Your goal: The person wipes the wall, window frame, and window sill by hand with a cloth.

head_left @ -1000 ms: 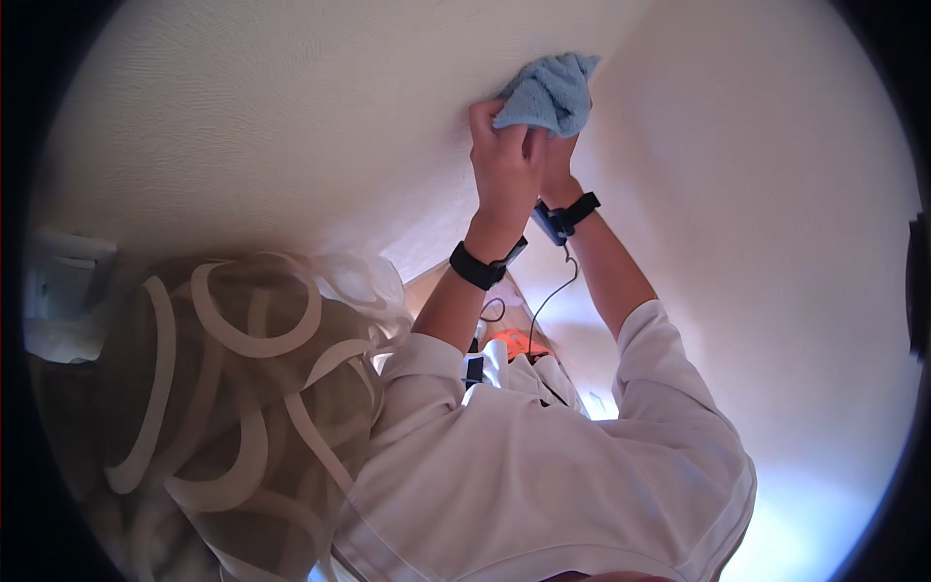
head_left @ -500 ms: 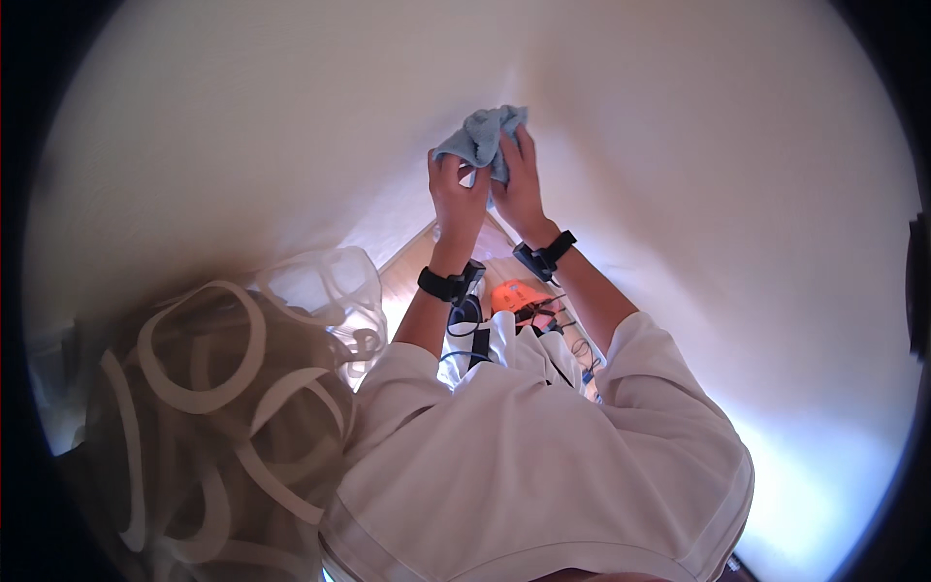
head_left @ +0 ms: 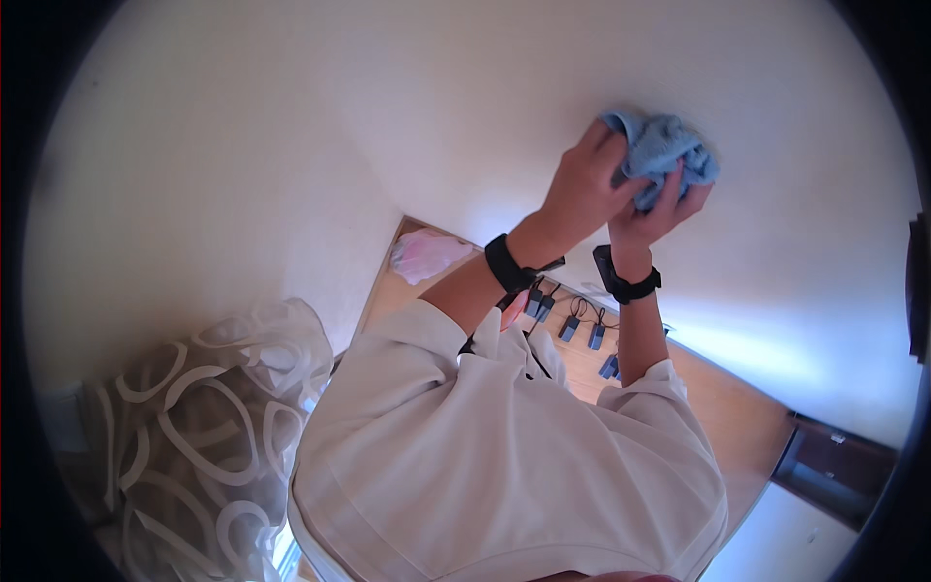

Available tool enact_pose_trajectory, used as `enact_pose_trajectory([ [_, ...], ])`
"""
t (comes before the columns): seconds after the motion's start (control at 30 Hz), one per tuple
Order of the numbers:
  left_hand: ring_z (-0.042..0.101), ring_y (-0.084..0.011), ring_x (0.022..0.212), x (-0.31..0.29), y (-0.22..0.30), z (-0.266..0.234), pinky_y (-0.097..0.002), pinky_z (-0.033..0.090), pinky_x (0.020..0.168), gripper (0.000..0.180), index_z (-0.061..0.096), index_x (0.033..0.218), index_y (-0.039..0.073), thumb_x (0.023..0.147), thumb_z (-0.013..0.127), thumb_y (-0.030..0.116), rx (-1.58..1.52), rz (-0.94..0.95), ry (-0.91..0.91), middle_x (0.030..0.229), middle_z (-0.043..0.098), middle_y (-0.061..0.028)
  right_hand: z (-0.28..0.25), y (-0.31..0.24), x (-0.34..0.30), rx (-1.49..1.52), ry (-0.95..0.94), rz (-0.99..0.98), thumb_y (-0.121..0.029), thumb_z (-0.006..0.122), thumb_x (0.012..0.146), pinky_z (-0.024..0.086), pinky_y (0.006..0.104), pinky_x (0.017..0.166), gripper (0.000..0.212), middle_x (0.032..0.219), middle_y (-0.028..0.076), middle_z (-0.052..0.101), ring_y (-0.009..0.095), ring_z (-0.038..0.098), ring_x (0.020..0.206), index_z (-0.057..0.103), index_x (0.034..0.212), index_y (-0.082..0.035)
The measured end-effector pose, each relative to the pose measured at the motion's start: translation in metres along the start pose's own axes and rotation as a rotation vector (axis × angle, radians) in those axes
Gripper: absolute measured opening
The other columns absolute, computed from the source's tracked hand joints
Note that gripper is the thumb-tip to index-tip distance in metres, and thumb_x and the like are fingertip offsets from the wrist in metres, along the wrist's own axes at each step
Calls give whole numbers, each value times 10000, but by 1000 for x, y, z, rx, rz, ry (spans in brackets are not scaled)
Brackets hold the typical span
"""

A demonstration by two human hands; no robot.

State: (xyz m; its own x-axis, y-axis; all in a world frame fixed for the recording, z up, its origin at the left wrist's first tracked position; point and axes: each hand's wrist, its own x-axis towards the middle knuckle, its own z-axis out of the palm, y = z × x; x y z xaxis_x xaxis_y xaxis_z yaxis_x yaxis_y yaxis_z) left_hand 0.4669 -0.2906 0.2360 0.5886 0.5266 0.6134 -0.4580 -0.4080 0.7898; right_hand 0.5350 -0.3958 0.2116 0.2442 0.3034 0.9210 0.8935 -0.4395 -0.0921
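Blue cloth is bunched into a wad against the pale wall, no clear long axis, loose end pointing up-left. Pink plastic bag sits on the wooden floor in the corner, dark small adapters lined along the wall base. Both arms raised: left hand and right hand both closed around the cloth, black bands on both wrists.
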Motion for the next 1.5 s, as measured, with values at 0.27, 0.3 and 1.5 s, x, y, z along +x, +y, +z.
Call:
enact_pose_trajectory([
  [0.27, 604, -385, 839, -43, -125, 23, -418, 528, 673, 362, 553, 1009, 2, 695, 717, 77, 110, -156, -317, 1028, 535, -177, 85, 59, -149, -10, -90, 359, -381, 578, 918, 226, 551, 1052, 658, 1410, 231, 206, 459, 175, 1339, 298, 1382, -8],
  [0.3, 607, -388, 838, -43, -147, 12, -429, 525, 668, 393, 534, 1044, -2, 710, 713, 103, 150, -232, -365, 1057, 534, -185, 109, 53, -158, -29, -76, 281, -376, 582, 914, 225, 558, 1052, 647, 1395, 235, 223, 467, 179, 1331, 314, 1375, -9],
  [1.5, 642, -342, 823, -232, -35, 107, -432, 527, 693, 282, 568, 966, -8, 824, 622, 230, 625, -582, -718, 925, 615, -173, -142, 74, -279, 358, -832, 526, -17, 667, 741, 352, 459, 1053, 655, 1362, 228, 377, 402, 365, 1277, 418, 1347, -23],
])
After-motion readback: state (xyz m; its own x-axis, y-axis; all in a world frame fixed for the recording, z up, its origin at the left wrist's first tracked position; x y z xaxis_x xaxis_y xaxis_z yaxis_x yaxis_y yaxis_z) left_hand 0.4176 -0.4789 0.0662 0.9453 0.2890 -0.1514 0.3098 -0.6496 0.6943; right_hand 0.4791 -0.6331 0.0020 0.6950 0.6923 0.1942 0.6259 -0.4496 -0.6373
